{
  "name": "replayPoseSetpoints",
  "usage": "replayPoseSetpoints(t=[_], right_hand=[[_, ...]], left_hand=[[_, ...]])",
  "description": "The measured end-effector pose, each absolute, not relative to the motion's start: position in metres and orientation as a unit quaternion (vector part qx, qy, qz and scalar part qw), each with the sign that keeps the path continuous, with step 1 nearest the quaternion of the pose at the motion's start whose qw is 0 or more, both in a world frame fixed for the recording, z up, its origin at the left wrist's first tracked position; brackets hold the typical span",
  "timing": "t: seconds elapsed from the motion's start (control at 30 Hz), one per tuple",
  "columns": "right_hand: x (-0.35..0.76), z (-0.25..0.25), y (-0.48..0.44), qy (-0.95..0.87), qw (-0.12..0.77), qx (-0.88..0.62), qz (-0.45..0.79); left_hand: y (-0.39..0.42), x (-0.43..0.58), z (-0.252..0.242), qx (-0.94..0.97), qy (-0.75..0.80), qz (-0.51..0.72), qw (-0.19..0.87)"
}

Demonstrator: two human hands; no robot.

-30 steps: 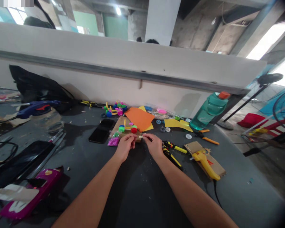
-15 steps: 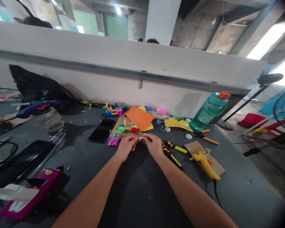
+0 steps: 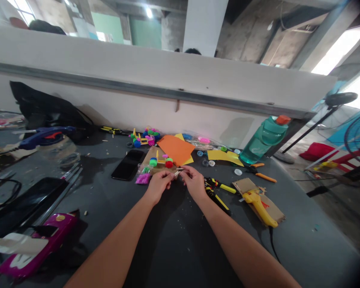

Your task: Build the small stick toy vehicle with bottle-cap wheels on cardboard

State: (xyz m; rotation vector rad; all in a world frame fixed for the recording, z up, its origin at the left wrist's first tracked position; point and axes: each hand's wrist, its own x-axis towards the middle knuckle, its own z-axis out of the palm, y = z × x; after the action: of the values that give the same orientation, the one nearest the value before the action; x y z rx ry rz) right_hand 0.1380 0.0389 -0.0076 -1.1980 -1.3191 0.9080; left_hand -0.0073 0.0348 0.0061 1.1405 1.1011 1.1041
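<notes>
My left hand (image 3: 159, 184) and my right hand (image 3: 194, 182) meet fingertip to fingertip over the dark table. Each is closed in a pinch on a short, thin pale stick; the left stick (image 3: 177, 173) and the right stick (image 3: 180, 169) lie close together, and whether they touch I cannot tell. Just beyond my fingers sits a small piece with a red cap (image 3: 169, 163), a green and blue cap (image 3: 153, 161) and a yellow upright. By my left wrist lies a clear bag with purple bits (image 3: 143, 178). Black and yellow pliers (image 3: 220, 186) rest beside my right hand.
A yellow glue gun (image 3: 261, 208) lies on cardboard at right, its cable trailing forward. A teal bottle (image 3: 262, 140) stands behind it. Orange paper (image 3: 176, 149), a black phone (image 3: 128, 165), a blue glue gun (image 3: 48, 136) and a purple power strip (image 3: 37, 244) are around.
My hands stay almost in place; the pale sticks between my fingertips have shifted slightly in angle. The rest of the table looks the same.
</notes>
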Motion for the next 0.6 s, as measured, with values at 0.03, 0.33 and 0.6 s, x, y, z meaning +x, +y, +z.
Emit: replayPoseSetpoints(t=[0.03,0.33,0.6], right_hand=[[0.136,-0.007,0.038,-0.544,0.546,-0.503,0.392],[0.121,-0.001,0.024,-0.625,0.481,-0.526,0.318],[0.123,-0.005,0.028,-0.702,0.408,-0.533,0.237]], left_hand=[[0.035,-0.006,0.007,0.455,0.463,0.487,0.585],[0.033,0.01,0.005,0.202,0.31,0.591,0.717],[0.031,0.013,0.006,0.257,0.329,0.577,0.702]])
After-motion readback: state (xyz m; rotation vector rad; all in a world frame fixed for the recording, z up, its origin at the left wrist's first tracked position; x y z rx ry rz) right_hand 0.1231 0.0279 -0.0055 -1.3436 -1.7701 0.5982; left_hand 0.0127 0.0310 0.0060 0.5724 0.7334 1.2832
